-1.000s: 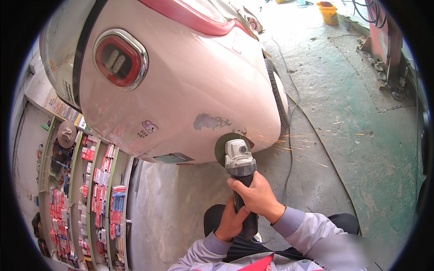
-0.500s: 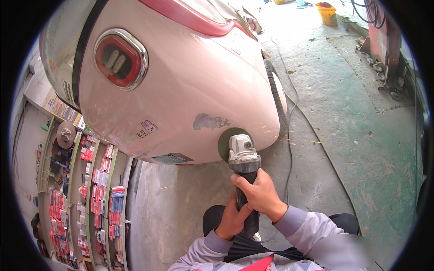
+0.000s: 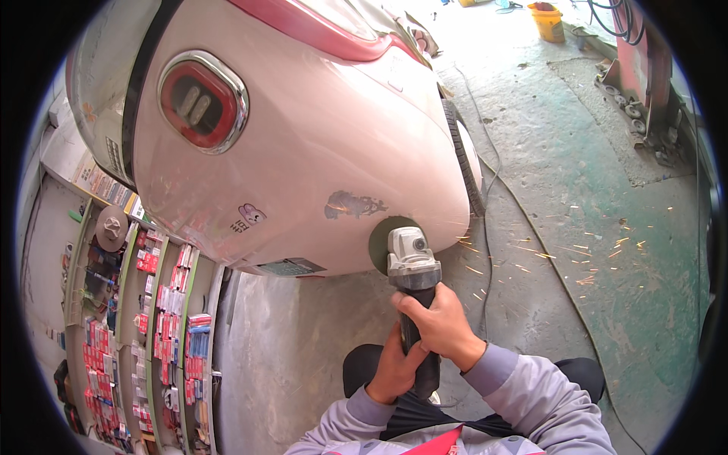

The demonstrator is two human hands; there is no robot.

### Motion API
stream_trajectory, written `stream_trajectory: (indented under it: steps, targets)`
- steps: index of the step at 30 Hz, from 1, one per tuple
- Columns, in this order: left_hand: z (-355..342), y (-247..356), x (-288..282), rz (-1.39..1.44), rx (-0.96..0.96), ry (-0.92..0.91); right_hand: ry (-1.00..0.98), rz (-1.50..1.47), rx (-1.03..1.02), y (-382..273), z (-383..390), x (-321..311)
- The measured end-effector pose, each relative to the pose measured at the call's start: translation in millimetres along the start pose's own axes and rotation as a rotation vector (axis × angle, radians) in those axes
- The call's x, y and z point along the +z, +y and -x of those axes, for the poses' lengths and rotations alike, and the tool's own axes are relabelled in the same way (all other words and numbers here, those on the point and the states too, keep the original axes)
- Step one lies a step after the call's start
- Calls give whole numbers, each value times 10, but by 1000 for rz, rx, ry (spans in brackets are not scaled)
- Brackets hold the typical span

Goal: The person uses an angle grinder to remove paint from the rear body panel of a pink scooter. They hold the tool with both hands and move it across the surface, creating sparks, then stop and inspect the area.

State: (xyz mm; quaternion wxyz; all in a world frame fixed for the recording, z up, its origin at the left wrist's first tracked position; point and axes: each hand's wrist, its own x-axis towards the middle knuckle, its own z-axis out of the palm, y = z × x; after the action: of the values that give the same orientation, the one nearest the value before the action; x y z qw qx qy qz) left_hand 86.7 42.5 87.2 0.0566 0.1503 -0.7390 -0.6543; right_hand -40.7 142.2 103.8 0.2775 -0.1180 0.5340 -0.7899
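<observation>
An angle grinder [image 3: 415,262] with a grey head and black body points away from me. My right hand [image 3: 444,322] wraps round its body just behind the head. Lower on the handle, my left hand [image 3: 396,364] is closed round it too. The green grinding disc [image 3: 378,246] lies against or very near the lower edge of a pale pink car's bumper [image 3: 318,159]; the exact contact is hidden behind the tool head. Orange sparks [image 3: 584,254] fly off to the right. Left of the disc, a dark scraped patch [image 3: 353,205] marks the paint.
A cable [image 3: 531,220] runs across the concrete floor on the right, past the car's tyre [image 3: 464,155]. Shelves [image 3: 163,334] of small boxed goods stand at left. A yellow bucket [image 3: 547,24] sits at the far right, near a red post [image 3: 644,76].
Sparks have grown denser and reach farther right across the floor. The grinder and both hands have shifted only slightly in the picture, with the grip unchanged.
</observation>
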Motion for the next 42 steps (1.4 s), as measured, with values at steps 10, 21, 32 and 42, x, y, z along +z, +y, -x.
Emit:
stream_trajectory:
  steps: [10,21,32,42]
  targets:
    - [0,48,68,-3,-19,-23,-5,-54,38,18,39,-48]
    - [-7,-9,51,-41,-49,-9,3,-14,82,31,42,-71]
    - [158,-109,7,25,-16,30,-91,100,-3,15,99,-13]
    - [177,-140,-30,121,-46,16,-70,156,20,-5,84,37]
